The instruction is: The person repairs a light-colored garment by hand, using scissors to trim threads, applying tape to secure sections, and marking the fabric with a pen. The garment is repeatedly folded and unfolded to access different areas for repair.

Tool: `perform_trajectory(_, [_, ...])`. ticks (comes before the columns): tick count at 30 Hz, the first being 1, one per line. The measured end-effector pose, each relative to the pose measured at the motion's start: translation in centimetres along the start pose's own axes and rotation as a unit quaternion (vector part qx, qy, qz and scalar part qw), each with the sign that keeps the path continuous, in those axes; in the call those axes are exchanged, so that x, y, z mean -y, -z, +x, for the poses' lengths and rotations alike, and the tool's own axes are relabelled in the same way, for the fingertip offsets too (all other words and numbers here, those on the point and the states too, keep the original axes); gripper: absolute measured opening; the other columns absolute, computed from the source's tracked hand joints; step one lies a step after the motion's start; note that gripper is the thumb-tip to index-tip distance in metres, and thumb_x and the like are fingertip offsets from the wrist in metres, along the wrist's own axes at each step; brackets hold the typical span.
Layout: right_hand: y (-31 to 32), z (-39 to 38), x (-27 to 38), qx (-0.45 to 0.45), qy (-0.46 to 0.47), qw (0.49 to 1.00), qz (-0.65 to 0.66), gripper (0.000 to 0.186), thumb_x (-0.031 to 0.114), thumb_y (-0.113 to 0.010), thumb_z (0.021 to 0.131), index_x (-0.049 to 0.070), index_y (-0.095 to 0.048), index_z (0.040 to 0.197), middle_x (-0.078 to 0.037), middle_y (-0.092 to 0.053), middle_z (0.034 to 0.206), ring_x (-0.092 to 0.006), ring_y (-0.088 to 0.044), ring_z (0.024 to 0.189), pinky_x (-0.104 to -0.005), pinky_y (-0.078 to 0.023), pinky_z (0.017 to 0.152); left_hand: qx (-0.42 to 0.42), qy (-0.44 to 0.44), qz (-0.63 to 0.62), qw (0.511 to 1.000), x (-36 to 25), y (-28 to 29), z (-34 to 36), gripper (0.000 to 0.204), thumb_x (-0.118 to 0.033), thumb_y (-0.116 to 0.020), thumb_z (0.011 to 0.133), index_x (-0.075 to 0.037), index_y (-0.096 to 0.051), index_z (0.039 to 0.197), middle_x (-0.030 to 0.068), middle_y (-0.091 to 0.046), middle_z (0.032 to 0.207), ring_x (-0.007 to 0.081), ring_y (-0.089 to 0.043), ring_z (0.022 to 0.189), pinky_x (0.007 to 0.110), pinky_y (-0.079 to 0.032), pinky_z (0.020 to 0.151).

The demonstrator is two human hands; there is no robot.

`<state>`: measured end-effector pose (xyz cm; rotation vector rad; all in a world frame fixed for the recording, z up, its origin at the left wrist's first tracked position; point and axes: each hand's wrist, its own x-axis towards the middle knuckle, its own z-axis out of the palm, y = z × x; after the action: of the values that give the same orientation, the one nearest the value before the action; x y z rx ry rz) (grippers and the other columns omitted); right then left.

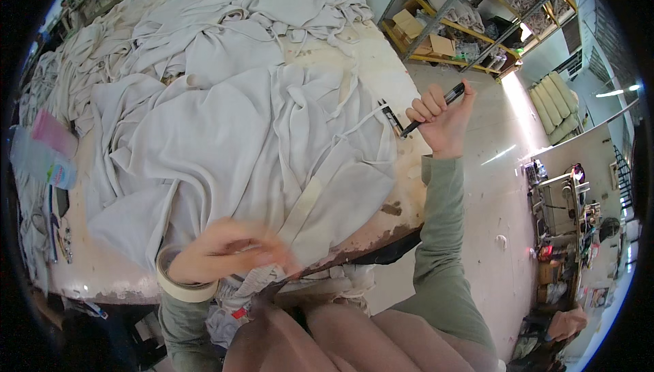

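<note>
My right hand (pixel 446 123) is raised at the table's right edge, its fingers closed around a black marker pen (pixel 454 93). The marker slants, its lower left end near other dark pens (pixel 391 117) lying by the cloth. Low over the near edge, my left hand (pixel 235 248) is smeared by motion, so its grip is unclear. A roll of cream tape (pixel 188 283) is worn around my left wrist. Between and beyond my hands spreads a large pale grey cloth piece (pixel 204 127), loosely folded, with straps and a paler strip (pixel 303 205) on it.
More pale garments (pixel 300 1) cover the far and left parts of the worn table (pixel 122 280). At its left lie a pink-topped clear container (pixel 54 133) and scissors (pixel 65 239). Bunched cloth (pixel 334 280) sits by my lap. Shelving (pixel 443 21) stands beyond the floor.
</note>
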<state>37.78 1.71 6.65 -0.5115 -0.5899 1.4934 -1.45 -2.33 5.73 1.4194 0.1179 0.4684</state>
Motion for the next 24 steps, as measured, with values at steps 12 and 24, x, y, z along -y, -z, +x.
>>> perform_trajectory(12, [-3.7,-2.1,-8.0,0.063,-0.045,0.997,0.004,0.040,0.036,-0.037,0.098,0.002,-0.055,0.112,0.001,-0.048,0.068,-0.0069,-0.037,0.050,-0.0197,-0.032,0.050,-0.091,0.009,0.643,0.760,10.1,-2.1,2.2,0.062,-0.029,-0.060,0.082,0.000,-0.042,0.133,0.0137,-0.039,0.141,0.0292,-0.042,0.123,0.044,-0.035,0.100])
perform_trajectory(24, [-4.6,-4.6,-16.9,-0.127,-0.138,0.967,-0.171,0.024,0.028,-0.052,0.096,0.007,-0.050,0.107,-0.001,-0.055,0.084,-0.0069,-0.051,0.059,-0.0176,-0.035,0.047,-0.103,-0.006,0.703,0.703,9.8,-2.8,1.5,0.058,-0.031,-0.063,0.076,0.002,-0.051,0.122,0.0169,-0.047,0.130,0.0273,-0.047,0.113,0.042,-0.039,0.096])
